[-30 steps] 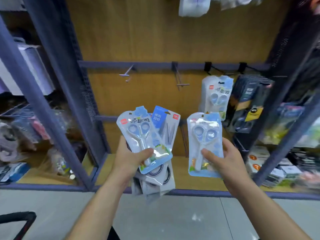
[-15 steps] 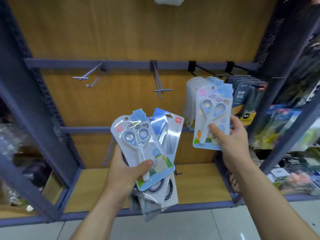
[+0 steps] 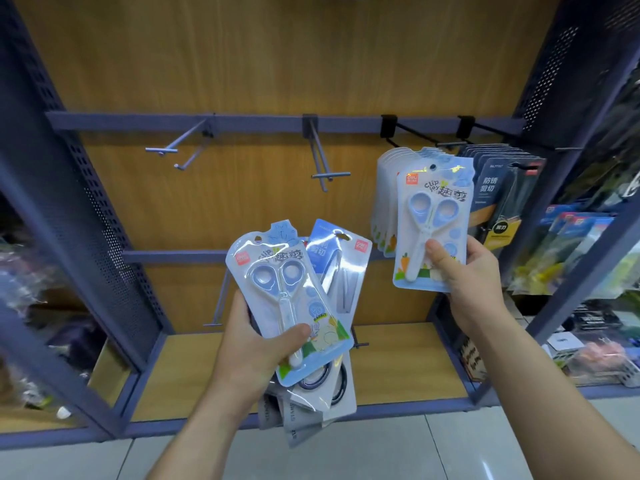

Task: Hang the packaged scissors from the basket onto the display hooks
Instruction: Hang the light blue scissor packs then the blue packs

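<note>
My right hand [image 3: 467, 271] pinches the bottom of one light blue scissors pack [image 3: 433, 216], held upright just in front of a row of like packs [image 3: 386, 202] hanging on a black hook [image 3: 415, 135]. The pack's top hole sits just below the hook's tip. My left hand [image 3: 256, 341] grips a fanned stack of scissors packs [image 3: 294, 306], lower and left, in front of the shelf. Two grey hooks, one at the left [image 3: 180, 147] and one in the middle [image 3: 322, 161], carry nothing. The basket is out of view.
Dark scissors packs [image 3: 502, 202] hang on the hook to the right. A blue metal frame [image 3: 69, 220] borders the wooden back panel. A wooden shelf [image 3: 398, 368] lies below. Mixed goods fill the side racks, among them those on the right [image 3: 588, 254].
My right hand has lifted its pack up and to the right, from beside the left stack to the hanging row. The view has tilted up and right. The left hand keeps its stack.
</note>
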Demonstrator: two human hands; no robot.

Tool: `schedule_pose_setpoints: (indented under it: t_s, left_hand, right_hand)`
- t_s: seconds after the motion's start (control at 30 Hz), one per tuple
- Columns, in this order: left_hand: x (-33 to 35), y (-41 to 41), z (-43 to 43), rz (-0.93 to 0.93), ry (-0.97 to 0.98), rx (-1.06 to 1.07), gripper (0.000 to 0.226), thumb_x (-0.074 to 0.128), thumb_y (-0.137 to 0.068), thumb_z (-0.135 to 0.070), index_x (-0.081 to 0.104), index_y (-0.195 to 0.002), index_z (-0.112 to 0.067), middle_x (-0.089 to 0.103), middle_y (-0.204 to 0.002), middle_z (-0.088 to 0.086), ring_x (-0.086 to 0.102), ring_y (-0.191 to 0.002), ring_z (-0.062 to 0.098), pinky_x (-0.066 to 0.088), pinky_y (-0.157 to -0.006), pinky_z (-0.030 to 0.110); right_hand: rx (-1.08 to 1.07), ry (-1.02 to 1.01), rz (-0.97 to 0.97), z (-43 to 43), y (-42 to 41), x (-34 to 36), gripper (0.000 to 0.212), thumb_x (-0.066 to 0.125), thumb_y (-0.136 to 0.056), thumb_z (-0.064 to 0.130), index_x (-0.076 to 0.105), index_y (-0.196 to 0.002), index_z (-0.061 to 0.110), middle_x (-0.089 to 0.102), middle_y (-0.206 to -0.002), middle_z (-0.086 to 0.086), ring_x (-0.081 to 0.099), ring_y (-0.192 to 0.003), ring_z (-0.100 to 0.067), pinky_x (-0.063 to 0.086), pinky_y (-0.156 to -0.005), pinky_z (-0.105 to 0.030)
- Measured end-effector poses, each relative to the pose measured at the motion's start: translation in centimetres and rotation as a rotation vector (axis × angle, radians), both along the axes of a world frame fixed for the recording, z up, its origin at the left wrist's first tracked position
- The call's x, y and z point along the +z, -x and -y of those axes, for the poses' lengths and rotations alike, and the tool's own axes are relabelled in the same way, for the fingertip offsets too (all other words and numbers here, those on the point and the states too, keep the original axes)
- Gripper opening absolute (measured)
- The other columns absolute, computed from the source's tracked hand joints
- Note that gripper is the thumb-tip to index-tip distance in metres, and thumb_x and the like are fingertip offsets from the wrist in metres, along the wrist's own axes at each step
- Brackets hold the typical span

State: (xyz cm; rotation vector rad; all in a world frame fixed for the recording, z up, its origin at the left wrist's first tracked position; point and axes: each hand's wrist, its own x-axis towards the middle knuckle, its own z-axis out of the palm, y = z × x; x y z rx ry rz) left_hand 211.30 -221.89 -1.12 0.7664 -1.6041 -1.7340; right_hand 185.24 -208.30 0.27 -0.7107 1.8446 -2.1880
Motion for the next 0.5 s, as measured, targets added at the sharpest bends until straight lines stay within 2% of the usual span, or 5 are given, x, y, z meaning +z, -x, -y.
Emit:
schedule_pose_setpoints:
  t_s: [0.07, 0.2, 0.27, 0.37, 0.5]
  left_hand:
    - [0.0, -0.1, 0.1, -0.007, 0.0, -0.003, 0.063, 0.08, -0.077, 0.011, 0.057, -0.125, -0.023, 0.078, -0.105, -0.008, 0.076, -0.094, 0.01, 0.059, -0.067, 0.021]
    - [0.0, -0.2, 0.2, -0.024, -0.016, -0.003, 0.064, 0.08, -0.076, 0.011, 0.057, -0.125, -0.022, 0.078, -0.106, -0.008, 0.076, -0.096, 0.012, 0.059, -0.067, 0.022]
    - [0.0, -0.2, 0.2, -0.028, -0.018, -0.004, 0.064, 0.08, -0.076, 0.011, 0.057, -0.125, -0.023, 0.078, -0.107, -0.008, 0.076, -0.098, 0.013, 0.059, -0.068, 0.022]
    - [-0.1, -0.2, 0.1, -0.033, -0.017, -0.005, 0.064, 0.08, -0.076, 0.011, 0.057, -0.125, -0.024, 0.078, -0.107, -0.009, 0.075, -0.097, 0.011, 0.059, -0.068, 0.02]
    - [-0.4, -0.2, 0.3, -0.047, -0.025, -0.012, 0.065, 0.08, -0.076, 0.011, 0.057, -0.127, -0.023, 0.077, -0.108, -0.008, 0.075, -0.098, 0.011, 0.059, -0.068, 0.021]
  right_hand:
    - [0.003, 0.004, 0.018, 0.2, -0.1, 0.0, 0.027, 0.077, -0.083, 0.029, 0.073, -0.107, 0.019, 0.079, -0.108, -0.003, 0.075, -0.103, -0.028, 0.058, -0.092, -0.052]
    - [-0.025, -0.039, 0.055, 1.5, 1.1, 0.2, 0.013, 0.075, -0.092, 0.024, 0.075, -0.104, 0.018, 0.08, -0.105, -0.005, 0.075, -0.101, -0.03, 0.06, -0.09, -0.05]
    - [-0.041, -0.103, 0.067, 2.7, 1.8, 0.4, 0.017, 0.076, -0.092, 0.026, 0.075, -0.105, 0.015, 0.079, -0.105, -0.007, 0.075, -0.099, -0.03, 0.061, -0.085, -0.046]
    - [-0.079, -0.219, 0.05, 4.3, 2.0, 0.3, 0.029, 0.078, -0.09, 0.032, 0.074, -0.108, 0.01, 0.078, -0.105, -0.007, 0.075, -0.092, -0.022, 0.06, -0.077, -0.038]
    - [-0.34, -0.455, -0.07, 4.3, 0.6, -0.3, 0.066, 0.083, -0.081, 0.05, 0.057, -0.129, 0.013, 0.064, -0.12, -0.002, 0.062, -0.115, -0.026, 0.053, -0.098, -0.048]
